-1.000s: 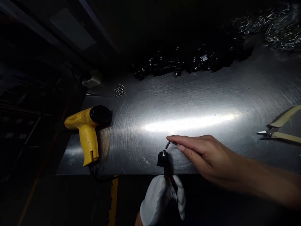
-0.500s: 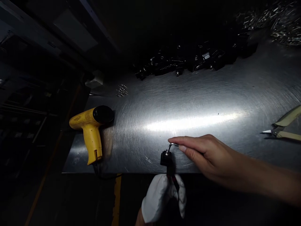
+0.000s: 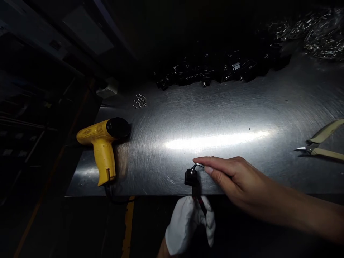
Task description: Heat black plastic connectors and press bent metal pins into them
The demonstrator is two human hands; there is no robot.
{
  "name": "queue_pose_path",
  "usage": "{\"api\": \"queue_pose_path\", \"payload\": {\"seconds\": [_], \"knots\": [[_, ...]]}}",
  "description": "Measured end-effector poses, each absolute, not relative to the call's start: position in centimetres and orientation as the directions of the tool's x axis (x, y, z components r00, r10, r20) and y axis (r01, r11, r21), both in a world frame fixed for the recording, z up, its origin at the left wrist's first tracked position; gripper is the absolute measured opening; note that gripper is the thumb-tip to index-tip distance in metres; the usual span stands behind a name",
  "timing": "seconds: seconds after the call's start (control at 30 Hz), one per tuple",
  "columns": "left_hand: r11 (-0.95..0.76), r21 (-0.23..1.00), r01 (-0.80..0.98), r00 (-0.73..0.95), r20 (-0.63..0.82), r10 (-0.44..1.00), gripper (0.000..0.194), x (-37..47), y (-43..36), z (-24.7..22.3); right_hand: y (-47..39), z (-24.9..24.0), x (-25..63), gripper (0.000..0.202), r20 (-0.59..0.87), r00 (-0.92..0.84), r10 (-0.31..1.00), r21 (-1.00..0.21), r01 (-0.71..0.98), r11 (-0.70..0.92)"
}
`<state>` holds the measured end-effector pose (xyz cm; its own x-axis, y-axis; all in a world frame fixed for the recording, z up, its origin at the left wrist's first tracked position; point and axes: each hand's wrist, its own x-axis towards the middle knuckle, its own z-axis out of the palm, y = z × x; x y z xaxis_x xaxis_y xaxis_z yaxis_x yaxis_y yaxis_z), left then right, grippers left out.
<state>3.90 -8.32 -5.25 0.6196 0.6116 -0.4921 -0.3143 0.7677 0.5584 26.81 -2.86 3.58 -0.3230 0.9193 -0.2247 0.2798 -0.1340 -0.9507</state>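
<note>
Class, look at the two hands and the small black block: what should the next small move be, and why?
Probably a slight turn of the bent metal key by the right hand: its tip appears to meet the silver fitting on the black block, while the gloved left hand grips the dark lead below, which should help steady the block.

A yellow heat gun [image 3: 103, 143] lay on its side at the left of the scratched metal table [image 3: 228, 111], near a small cluster of shiny pins [image 3: 140, 101]. Dark parts [image 3: 232, 68] were heaped along the back, bright metal pieces [image 3: 326, 41] piled at far right. Pale-handled cutters [image 3: 319, 152] rested with their handles spread, and a yellow stripe [image 3: 128, 229] marked the floor.
</note>
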Motion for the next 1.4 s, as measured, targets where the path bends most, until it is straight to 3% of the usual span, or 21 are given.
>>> {"api": "queue_pose_path", "payload": {"seconds": [0.27,0.53,0.73,0.87,1.07,1.27,1.4], "knots": [[0.7,0.619,-0.357,0.534,-0.479,0.696,0.061,5.7,-9.3,-5.1,-3.5,3.4,25.6,0.036,-0.258,-0.232,0.938,-0.952,0.224,-0.206],[0.702,0.678,-0.217,0.316,-0.631,0.708,0.069,7.1,-10.2,-3.2,-4.5,3.1,24.0,0.038,-0.257,-0.131,0.957,-0.961,0.135,-0.24],[0.634,0.753,-0.178,0.17,-0.611,0.773,0.049,6.2,-10.7,-4.1,-5.3,2.8,22.6,0.038,-0.197,-0.063,0.978,-0.974,0.126,-0.188],[0.655,0.728,-0.205,0.224,-0.616,0.755,0.051,6.2,-9.8,-3.2,-5.3,2.8,22.2,0.038,-0.167,-0.024,0.986,-0.977,0.134,-0.163],[0.8,0.502,-0.33,0.579,-0.562,0.591,0.062,5.7,-8.1,-2.6,-4.1,3.7,24.0,0.036,-0.277,-0.129,0.952,-0.944,0.223,-0.244],[0.862,0.394,-0.32,0.714,-0.498,0.493,0.065,3.6,-7.1,-3.1,-3.9,4.2,24.9,0.037,-0.242,-0.23,0.942,-0.949,0.259,-0.18],[0.868,0.387,-0.311,0.742,-0.472,0.476,0.067,2.2,-6.5,-2.7,-3.9,4.1,24.9,0.039,-0.269,-0.238,0.933,-0.935,0.296,-0.194]]}}
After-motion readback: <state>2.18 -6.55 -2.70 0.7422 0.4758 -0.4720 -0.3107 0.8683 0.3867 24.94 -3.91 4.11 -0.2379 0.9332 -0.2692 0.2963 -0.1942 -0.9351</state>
